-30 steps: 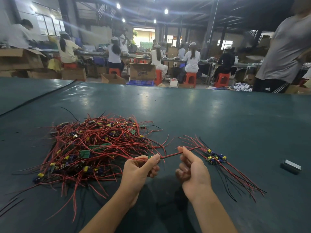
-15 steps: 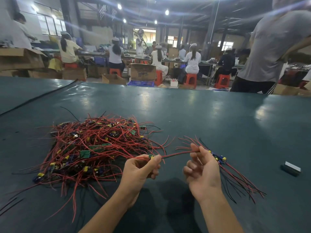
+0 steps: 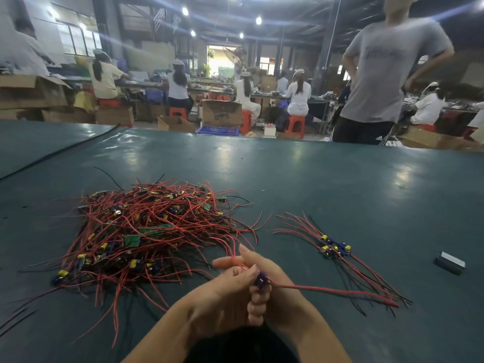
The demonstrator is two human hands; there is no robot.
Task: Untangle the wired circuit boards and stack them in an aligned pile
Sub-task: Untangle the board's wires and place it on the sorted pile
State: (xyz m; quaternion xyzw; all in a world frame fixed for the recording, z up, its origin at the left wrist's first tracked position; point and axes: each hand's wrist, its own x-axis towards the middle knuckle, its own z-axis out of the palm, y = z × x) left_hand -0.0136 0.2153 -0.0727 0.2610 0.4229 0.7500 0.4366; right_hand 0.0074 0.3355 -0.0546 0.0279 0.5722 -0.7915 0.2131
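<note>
Your left hand [image 3: 217, 292] grips one wired circuit board [image 3: 260, 280]; your right hand [image 3: 282, 297] pinches its red lead [image 3: 235, 254]. Pull hard and that lead, if snagged in the tangled heap [image 3: 146, 231], may tear off or drag others. The sorted pile [image 3: 335, 248] lies rightward on the tabletop [image 3: 314, 184]. The cardboard box [image 3: 222, 112] beyond: contents unseen.

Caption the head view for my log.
Left hand and right hand hold one wired board; tangled heap left, small pile right.
</note>
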